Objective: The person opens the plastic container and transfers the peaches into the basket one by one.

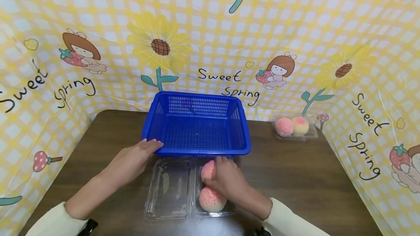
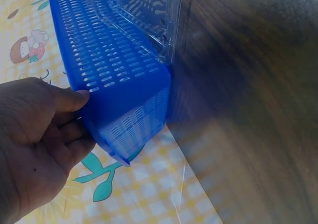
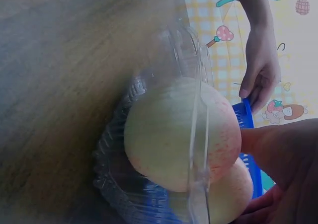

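Note:
My left hand grips the near left corner of a blue plastic basket. In the left wrist view its thumb lies on the outer wall and the fingers curl over the rim. A clear plastic clamshell box sits open in front of the basket, lid flat on the left. Its right half holds a near peach and a far peach, both pink and cream. My right hand holds the far peach, thumb on the near side and fingers beyond it. The near peach partly hides it in the right wrist view.
At the back right of the brown table stands another clear box with two peaches. Yellow checked cloth with printed flowers and lettering rises behind and along both sides. The basket's perforated floor shows bare.

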A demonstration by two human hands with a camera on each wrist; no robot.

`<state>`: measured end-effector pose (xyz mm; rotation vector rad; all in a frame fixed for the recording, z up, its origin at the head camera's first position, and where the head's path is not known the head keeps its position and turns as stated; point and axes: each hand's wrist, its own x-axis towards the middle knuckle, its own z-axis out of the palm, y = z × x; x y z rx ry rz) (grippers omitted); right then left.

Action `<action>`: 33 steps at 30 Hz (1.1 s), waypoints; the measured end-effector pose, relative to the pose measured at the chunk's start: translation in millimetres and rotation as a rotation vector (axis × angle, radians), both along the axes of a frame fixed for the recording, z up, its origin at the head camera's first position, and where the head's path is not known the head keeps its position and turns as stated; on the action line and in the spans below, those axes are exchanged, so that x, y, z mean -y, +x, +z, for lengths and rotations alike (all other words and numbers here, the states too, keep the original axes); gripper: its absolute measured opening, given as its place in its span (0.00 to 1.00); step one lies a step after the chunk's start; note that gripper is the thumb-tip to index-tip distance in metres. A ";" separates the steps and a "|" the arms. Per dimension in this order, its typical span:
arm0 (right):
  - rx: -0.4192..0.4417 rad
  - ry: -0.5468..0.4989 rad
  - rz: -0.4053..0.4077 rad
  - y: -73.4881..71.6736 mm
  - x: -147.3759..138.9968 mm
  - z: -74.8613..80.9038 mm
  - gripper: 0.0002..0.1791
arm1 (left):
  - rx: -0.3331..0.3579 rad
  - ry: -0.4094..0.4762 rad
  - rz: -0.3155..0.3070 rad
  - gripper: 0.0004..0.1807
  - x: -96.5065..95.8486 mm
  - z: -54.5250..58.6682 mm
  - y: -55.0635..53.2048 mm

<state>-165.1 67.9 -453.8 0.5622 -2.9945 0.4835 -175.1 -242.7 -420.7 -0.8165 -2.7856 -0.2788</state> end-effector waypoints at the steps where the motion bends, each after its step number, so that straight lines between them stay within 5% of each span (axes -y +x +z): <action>1: -0.032 -0.022 0.005 0.9 -0.9 -1.1 0.34 | -0.001 -0.003 -0.001 0.24 -0.2 0.1 -0.1; 9: -0.232 -0.059 0.084 11.2 -7.0 6.1 0.37 | -0.021 0.002 0.001 0.23 -0.3 2.3 0.1; 17: -0.209 -0.227 0.206 8.5 -19.7 36.7 0.42 | -0.030 0.015 0.000 0.23 1.5 1.2 0.4; 22: -0.144 -0.312 0.209 0.3 -29.7 50.8 0.45 | -0.032 0.016 -0.005 0.23 1.2 -0.4 0.1; 33: -0.196 -0.338 0.278 -18.6 -43.4 66.2 0.41 | -0.053 0.019 -0.010 0.24 -1.8 -3.3 -1.6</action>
